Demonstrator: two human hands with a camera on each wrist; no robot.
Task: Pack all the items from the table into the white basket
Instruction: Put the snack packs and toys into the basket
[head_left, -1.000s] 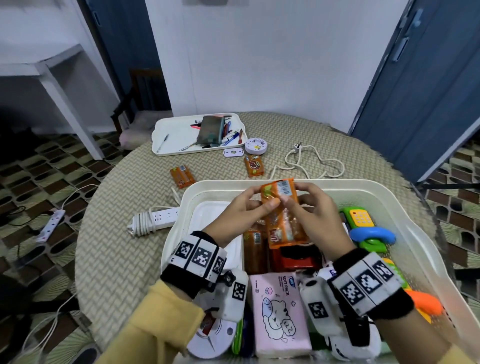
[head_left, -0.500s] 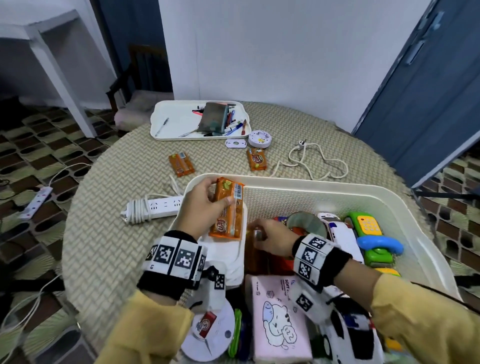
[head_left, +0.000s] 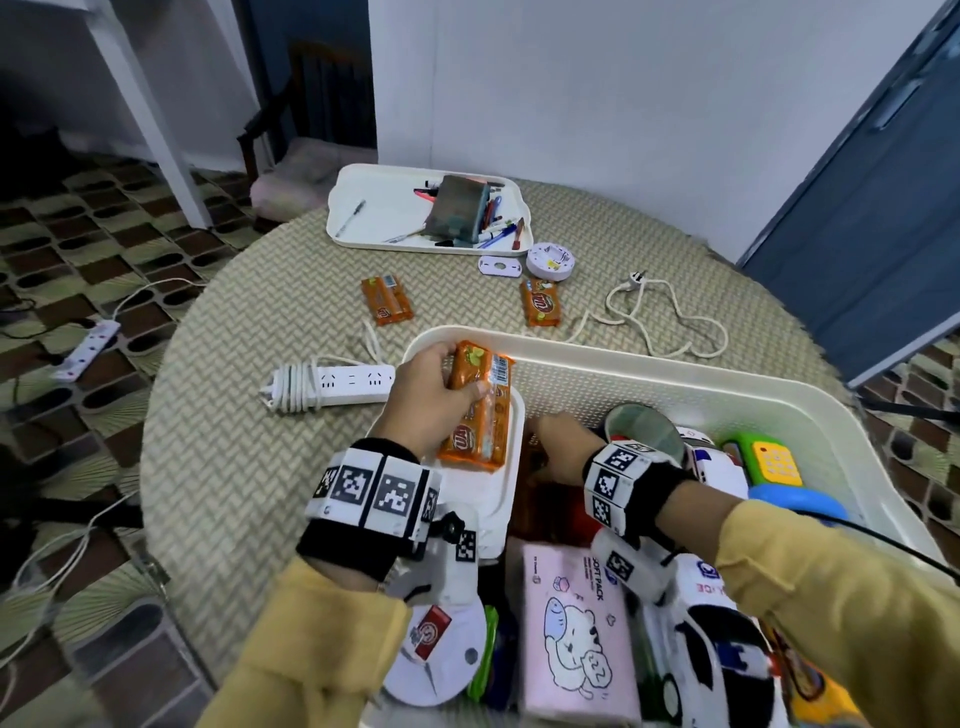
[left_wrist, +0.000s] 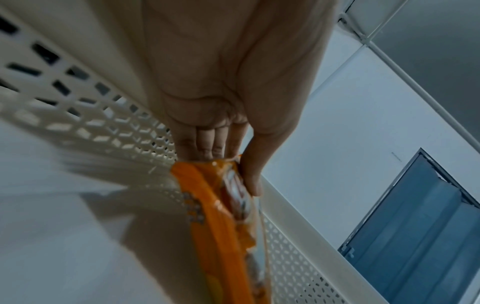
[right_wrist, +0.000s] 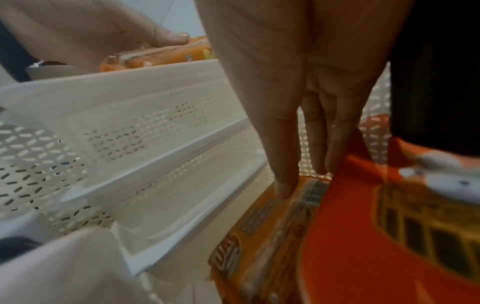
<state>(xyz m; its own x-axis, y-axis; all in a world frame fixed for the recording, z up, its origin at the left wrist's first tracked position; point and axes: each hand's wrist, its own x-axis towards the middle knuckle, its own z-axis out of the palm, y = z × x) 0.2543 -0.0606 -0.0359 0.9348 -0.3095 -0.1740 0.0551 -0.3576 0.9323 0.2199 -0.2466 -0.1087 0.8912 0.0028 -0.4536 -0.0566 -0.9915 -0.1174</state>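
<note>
An orange biscuit packet (head_left: 479, 402) is gripped by the left hand (head_left: 434, 397) above the white basket (head_left: 675, 374). Just beside it, a second orange packet (right_wrist: 262, 236) inside the basket is pressed by the straight fingers (right_wrist: 284, 164) of the right hand (head_left: 558, 441). Two more packets (head_left: 387, 300) lie on the worktop (head_left: 249, 415) beyond the left hand.

Just behind my right hand (head_left: 558, 447) I read "SOFT PACK" on the pink tissue pack (head_left: 571, 634) with its cartoon animal. The orange snack packet (head_left: 480, 410) in my left hand (head_left: 426, 400) carries a round logo and a barcode, both too blurred to read. The wrist bands bear square coded markers only.
</note>
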